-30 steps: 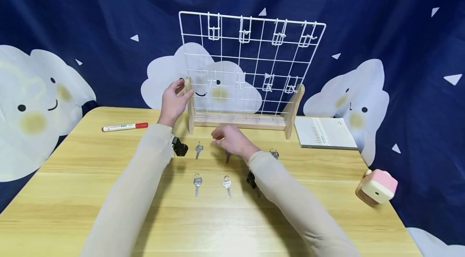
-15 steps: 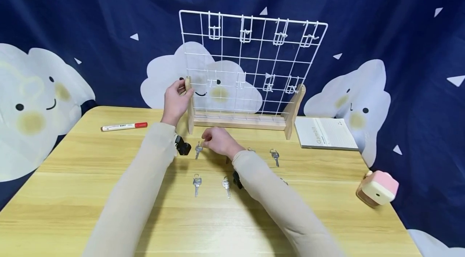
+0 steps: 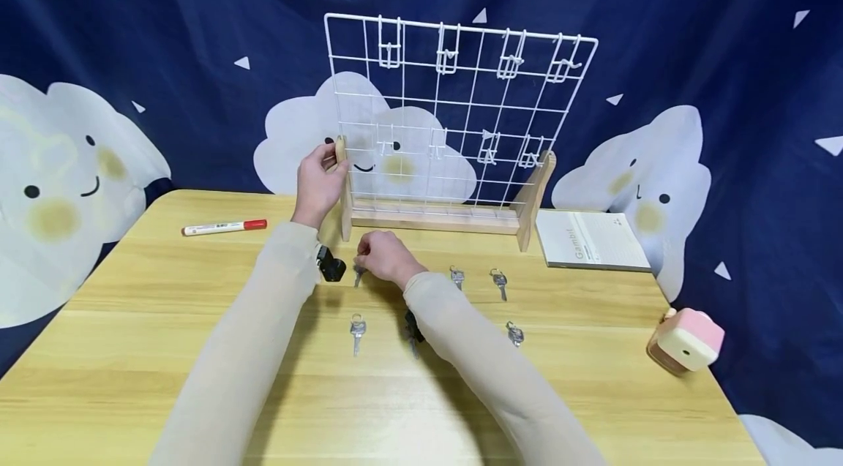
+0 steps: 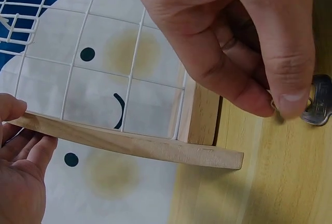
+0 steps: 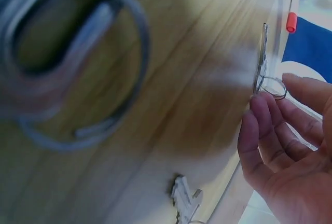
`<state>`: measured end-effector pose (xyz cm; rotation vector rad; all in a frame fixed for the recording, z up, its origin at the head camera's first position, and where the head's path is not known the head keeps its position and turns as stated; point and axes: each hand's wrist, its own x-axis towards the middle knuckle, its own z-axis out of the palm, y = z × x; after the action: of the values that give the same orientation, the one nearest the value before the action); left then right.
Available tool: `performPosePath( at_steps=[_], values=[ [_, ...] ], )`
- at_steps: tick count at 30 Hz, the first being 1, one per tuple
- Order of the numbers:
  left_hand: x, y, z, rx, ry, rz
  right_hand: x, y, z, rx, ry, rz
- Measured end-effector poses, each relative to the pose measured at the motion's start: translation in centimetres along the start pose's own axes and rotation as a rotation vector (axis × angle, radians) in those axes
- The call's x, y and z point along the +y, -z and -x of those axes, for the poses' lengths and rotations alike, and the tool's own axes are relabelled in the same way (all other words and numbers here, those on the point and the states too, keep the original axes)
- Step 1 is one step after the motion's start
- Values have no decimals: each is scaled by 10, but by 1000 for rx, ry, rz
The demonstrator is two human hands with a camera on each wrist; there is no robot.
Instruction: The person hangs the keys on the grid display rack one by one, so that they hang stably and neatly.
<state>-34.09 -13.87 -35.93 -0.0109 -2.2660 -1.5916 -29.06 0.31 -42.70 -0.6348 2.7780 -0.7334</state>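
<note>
My left hand (image 3: 317,184) grips the left wooden upright (image 3: 345,213) of a stand that holds a white wire grid (image 3: 461,28). In the left wrist view, that hand (image 4: 23,175) has its thumb on one side of the wood and its fingers on the other. My right hand (image 3: 390,255) is low over the table in front of the stand. Between thumb and fingertip it pinches the small ring of a silver key (image 4: 317,99). The right wrist view shows this key (image 5: 262,60) and its ring (image 5: 275,87) at the fingertips. White hooks hang on the grid in two rows.
Several other keys with rings lie on the table, including a near-left key (image 3: 357,334) and a right-hand key (image 3: 499,283). A red-capped marker (image 3: 224,228) lies left. At right are a notebook (image 3: 599,243) and a pink and cream pencil sharpener (image 3: 685,342).
My right hand has moved left across the table to the back-left key and taken its ring. The left hand keeps its grip on the upright.
</note>
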Motion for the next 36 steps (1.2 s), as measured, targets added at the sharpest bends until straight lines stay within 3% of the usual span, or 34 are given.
performPosePath(
  at_steps=[12, 22, 27, 31, 36],
  values=[
    [1, -6, 7, 14, 38, 7, 9, 4, 6, 3, 55, 23],
    [-3, -7, 8, 25, 35, 42, 12, 20, 22, 42, 162, 39],
    [-2, -9, 8, 13, 46, 49, 14, 29, 28, 77, 153, 1],
    [-1, -8, 8, 12, 23, 34, 11, 36, 29, 95, 153, -42],
    [0, -4, 6, 22, -12, 33, -4, 49, 29, 142, 238, -48]
  ],
)
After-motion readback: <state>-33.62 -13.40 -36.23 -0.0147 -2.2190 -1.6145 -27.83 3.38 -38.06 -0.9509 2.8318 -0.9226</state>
